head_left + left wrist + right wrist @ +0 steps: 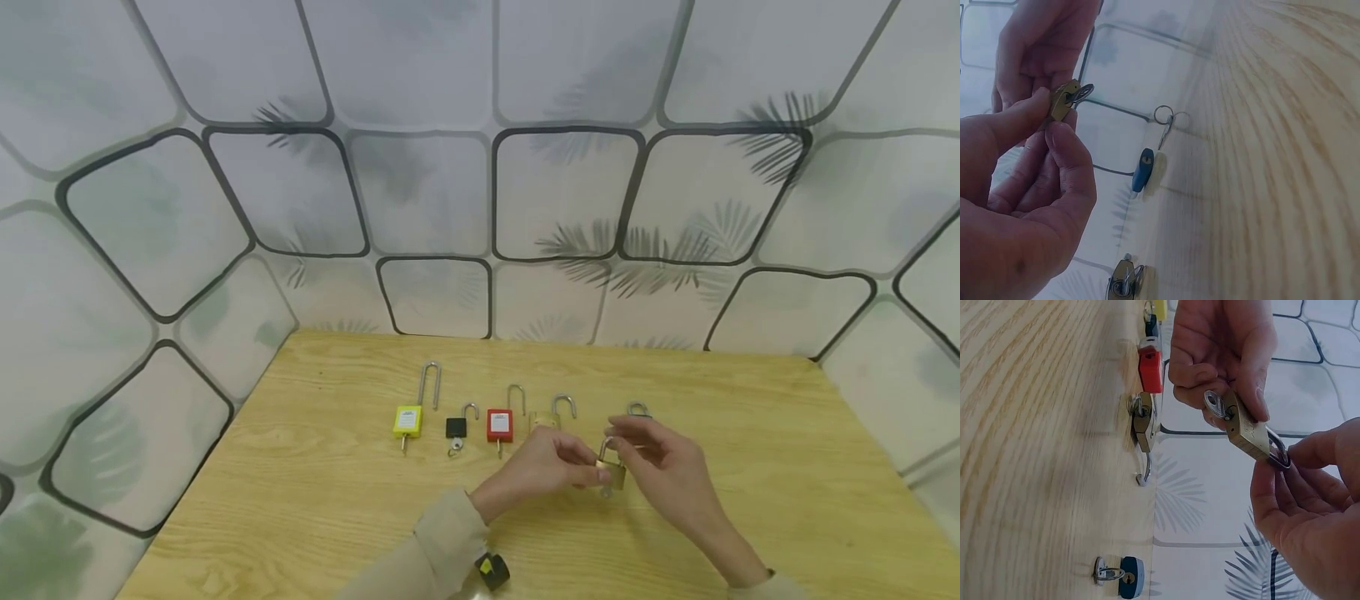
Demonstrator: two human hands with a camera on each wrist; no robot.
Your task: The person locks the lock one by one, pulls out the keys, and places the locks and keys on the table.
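Observation:
A brass padlock (615, 476) is held up over the table between both hands. My left hand (536, 467) pinches its body between thumb and fingers. Around the steel shackle (1280, 450), the thumb and fingertips of my right hand (671, 475) close in a pinch. In the right wrist view, a key (1215, 405) on a ring sticks out of the lock's bottom. Behind my left hand lies a second brass padlock (544, 419), its shackle raised open. A blue padlock (1143, 170) with a keyring sits beyond my right hand, mostly covered by it in the head view.
Left of the brass lock, a red padlock (499, 425), a small black padlock (456, 427) and a yellow padlock (408, 421) lie in a row with raised shackles and keys. By my left sleeve is a black thing with a yellow patch (492, 571). Patterned fabric walls (435, 296) border the wooden table (300, 500).

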